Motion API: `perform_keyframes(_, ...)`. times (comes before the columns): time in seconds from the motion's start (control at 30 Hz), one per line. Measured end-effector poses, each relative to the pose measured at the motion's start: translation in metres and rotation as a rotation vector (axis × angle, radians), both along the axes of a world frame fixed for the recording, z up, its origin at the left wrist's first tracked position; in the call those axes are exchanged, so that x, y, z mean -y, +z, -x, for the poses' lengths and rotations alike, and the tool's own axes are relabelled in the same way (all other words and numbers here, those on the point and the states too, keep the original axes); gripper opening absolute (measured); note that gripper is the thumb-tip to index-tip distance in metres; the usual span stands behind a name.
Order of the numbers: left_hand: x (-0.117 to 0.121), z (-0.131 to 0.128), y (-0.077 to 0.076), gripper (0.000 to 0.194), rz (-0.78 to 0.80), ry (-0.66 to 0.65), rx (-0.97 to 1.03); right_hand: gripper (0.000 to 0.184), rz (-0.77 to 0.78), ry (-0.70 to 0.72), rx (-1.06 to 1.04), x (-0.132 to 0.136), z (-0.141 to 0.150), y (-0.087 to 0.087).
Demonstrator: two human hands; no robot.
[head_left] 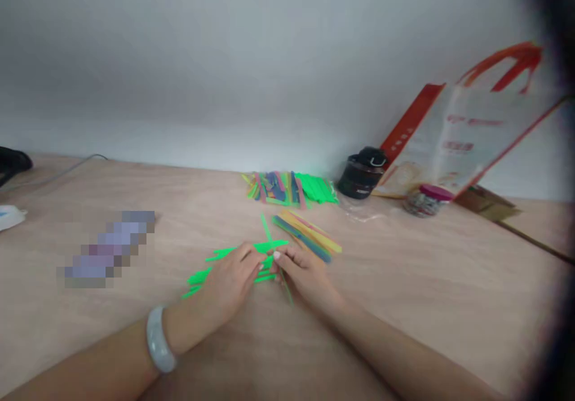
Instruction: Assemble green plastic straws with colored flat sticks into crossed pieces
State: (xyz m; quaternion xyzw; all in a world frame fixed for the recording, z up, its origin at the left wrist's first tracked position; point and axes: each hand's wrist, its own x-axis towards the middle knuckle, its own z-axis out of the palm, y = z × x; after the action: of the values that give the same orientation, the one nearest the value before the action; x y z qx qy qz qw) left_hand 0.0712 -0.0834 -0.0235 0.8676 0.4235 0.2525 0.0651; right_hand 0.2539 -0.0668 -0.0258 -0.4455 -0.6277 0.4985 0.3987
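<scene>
My left hand lies over a spread of thin bright green strips on the table, its fingers curled in and pinched; what is between them is hidden. Close beside it, my right hand pinches a narrow green strip between thumb and fingers. That strip slants away past the fingertips, and a thin end shows below the hand. The fingertips of both hands nearly meet. Just beyond my right hand lies a loose bunch of yellow, orange, pink and blue strips.
Farther back are a multicoloured pack of strips and a green bundle. To the right stand a black cup, a jar with a pink lid and a white-and-red bag. A pixelated flat object lies left, near a cable.
</scene>
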Motion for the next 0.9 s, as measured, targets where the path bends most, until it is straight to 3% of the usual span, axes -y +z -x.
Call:
perform_keyframes(0.37, 0.004, -0.007, -0.003, 0.014, 0.042, 0.022, 0.024, 0.023, -0.082, -0.002, 0.116, 0.015, 0.012, 0.004)
perform_keyframes(0.67, 0.002, -0.007, -0.001, 0.019, 0.040, 0.060, -0.003, 0.025, -0.078, 0.003, 0.105, 0.014, 0.011, 0.006)
perform_keyframes(0.9, -0.002, -0.003, 0.012, 0.023, 0.265, 0.089, 0.219, 0.028, -0.129, -0.052, 0.107, 0.003, 0.002, 0.011)
